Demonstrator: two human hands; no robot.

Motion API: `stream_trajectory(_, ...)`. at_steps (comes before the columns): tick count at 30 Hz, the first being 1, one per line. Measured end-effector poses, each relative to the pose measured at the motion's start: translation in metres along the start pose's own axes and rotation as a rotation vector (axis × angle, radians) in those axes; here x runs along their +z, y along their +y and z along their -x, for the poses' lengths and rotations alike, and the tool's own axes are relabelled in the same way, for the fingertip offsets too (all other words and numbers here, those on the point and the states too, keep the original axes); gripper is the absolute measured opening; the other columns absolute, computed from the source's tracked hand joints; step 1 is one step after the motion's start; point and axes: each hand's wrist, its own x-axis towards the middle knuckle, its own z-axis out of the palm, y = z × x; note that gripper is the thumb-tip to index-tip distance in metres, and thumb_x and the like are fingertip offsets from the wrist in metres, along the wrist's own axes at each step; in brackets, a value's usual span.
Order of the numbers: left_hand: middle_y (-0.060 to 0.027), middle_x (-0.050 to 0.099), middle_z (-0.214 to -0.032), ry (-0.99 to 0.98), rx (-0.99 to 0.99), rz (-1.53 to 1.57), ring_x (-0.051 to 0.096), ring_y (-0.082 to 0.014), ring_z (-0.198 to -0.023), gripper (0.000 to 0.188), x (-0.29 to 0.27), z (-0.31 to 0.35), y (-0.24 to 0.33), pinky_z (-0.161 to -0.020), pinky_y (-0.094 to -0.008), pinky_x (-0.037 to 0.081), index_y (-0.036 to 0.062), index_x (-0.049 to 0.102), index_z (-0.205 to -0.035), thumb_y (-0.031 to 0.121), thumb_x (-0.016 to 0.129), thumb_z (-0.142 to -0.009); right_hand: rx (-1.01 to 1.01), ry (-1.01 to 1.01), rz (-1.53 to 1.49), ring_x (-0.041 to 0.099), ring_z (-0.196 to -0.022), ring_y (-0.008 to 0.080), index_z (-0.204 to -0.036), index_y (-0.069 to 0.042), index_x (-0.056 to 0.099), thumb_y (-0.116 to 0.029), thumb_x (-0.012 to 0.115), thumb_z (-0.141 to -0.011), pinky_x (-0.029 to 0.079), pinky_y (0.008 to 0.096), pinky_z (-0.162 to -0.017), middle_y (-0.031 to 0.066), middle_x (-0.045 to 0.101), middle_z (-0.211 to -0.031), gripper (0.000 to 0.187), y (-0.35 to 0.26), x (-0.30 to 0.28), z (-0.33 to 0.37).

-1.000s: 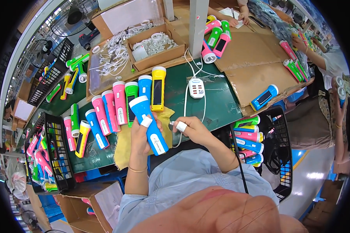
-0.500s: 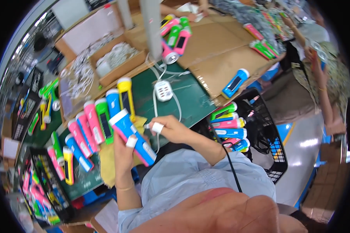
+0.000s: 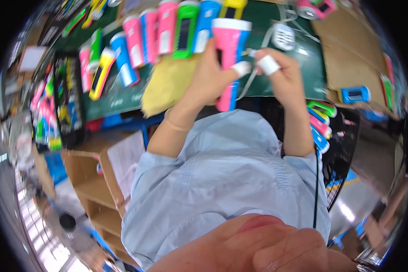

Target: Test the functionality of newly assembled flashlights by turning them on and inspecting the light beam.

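Observation:
My left hand (image 3: 208, 80), white tape round its thumb, is closed on a pink and blue flashlight (image 3: 231, 41) with a white head, held upright over the table's near edge. To its right, my right hand (image 3: 282, 75), also taped, pinches the small plug of a white cable (image 3: 251, 53) beside the flashlight's body, a short gap apart. Behind the left hand stand more flashlights in a row, among them a green flashlight (image 3: 185, 29) with a dark panel and a pink flashlight (image 3: 167, 27). A yellow cloth (image 3: 167, 84) lies by my left wrist.
A white multi-port charger (image 3: 283, 37) with cables sits on the green table (image 3: 109, 103). Cardboard (image 3: 344, 50) covers the right side, bearing a blue flashlight (image 3: 354, 94). Black crates with flashlights stand left (image 3: 70, 131) and right (image 3: 342, 140). Below left is a cardboard shelf (image 3: 93, 186).
The view has turned and tipped downward, so the table now appears higher. The flashlight has gone from slanted to nearly upright in my left hand. My right hand still pinches the cable plug.

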Motion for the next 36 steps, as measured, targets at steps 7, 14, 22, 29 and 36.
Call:
stream_trajectory(7,-0.0068,0.054,-0.096,0.01,-0.019,-0.06,0.054,-0.0121,-0.084,0.052,-0.004,0.013,0.004,-0.073,-0.0266,0.046,0.0001,0.041,-0.115,0.012,0.067,-0.072,0.0,-0.061,0.212,0.035,-0.051,0.0043,-0.067,0.0,0.055,-0.02,0.056,-0.086,0.028,0.0228,-0.045,-0.0015,0.044,-0.054,0.028,-0.002,0.009,-0.007)
stream_trajectory(14,-0.0098,0.053,-0.098,0.077,0.064,-0.258,0.054,-0.0141,-0.085,0.058,-0.006,0.012,0.005,-0.074,-0.0285,0.046,-0.0022,0.039,-0.115,0.013,0.069,-0.067,-0.053,-0.046,0.626,0.049,-0.05,0.0261,-0.074,0.001,0.058,-0.018,0.057,-0.083,0.037,0.0336,-0.048,0.0139,0.053,-0.06,0.021,-0.021,0.02,-0.008)
stream_trajectory(22,-0.0209,0.052,-0.091,0.162,0.306,-0.465,0.056,-0.0368,-0.082,0.06,-0.003,0.007,-0.006,-0.07,-0.0399,0.045,-0.006,0.036,-0.109,0.018,0.072,-0.068,-0.17,0.04,0.629,0.053,-0.06,0.0362,-0.076,0.0,0.055,-0.017,0.056,-0.084,0.042,0.0371,-0.052,0.017,0.055,-0.068,0.019,-0.002,0.031,-0.007)
stream_trajectory(29,-0.0048,0.056,-0.083,0.377,0.101,0.237,0.056,-0.0125,-0.071,0.028,-0.022,-0.014,0.014,-0.064,-0.0253,0.047,0.0034,0.047,-0.111,0.019,0.052,-0.089,-0.003,0.238,0.435,0.053,-0.069,0.0068,-0.109,-0.008,0.061,0.0,0.045,-0.086,0.043,0.0206,-0.067,0.0044,0.063,-0.078,0.03,-0.021,-0.003,0.018)
stream_trajectory(36,-0.0039,0.054,-0.096,0.175,0.022,0.645,0.053,-0.0113,-0.081,0.031,-0.007,-0.005,0.001,-0.068,-0.0246,0.047,0.0059,0.046,-0.116,0.018,0.053,-0.089,0.258,-0.264,-0.1,0.054,-0.085,0.0104,-0.116,0.003,0.054,-0.015,0.057,-0.086,0.043,0.0247,-0.077,0.0074,0.061,-0.091,0.035,0.011,0.032,0.005)
